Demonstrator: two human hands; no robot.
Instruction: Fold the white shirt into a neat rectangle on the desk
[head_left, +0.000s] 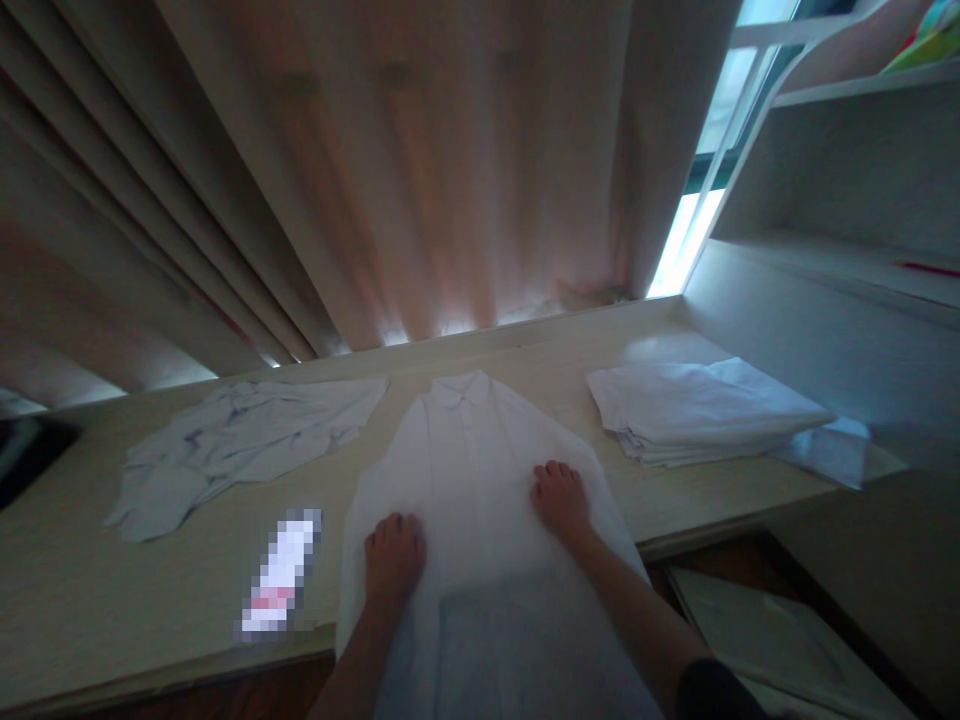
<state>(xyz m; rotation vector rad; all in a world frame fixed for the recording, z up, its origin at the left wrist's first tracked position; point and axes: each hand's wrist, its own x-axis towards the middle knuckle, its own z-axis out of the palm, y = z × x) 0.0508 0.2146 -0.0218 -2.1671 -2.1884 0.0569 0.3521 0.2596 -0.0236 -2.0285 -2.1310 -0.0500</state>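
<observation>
A white collared shirt (469, 450) lies flat on the pale wooden tabletop (180, 570), collar away from me, its lower part hanging over the near edge. My left hand (394, 560) rests palm down on the shirt's left side with fingers curled under. My right hand (561, 498) presses flat on the shirt's right side, fingers together. Neither hand grips anything.
A crumpled pale blue shirt (240, 440) lies to the left. A stack of folded white shirts (697, 408) sits at the right. A blurred small object (281, 575) lies near the front edge. Curtains (420, 160) hang behind; white shelves (840, 200) stand at right.
</observation>
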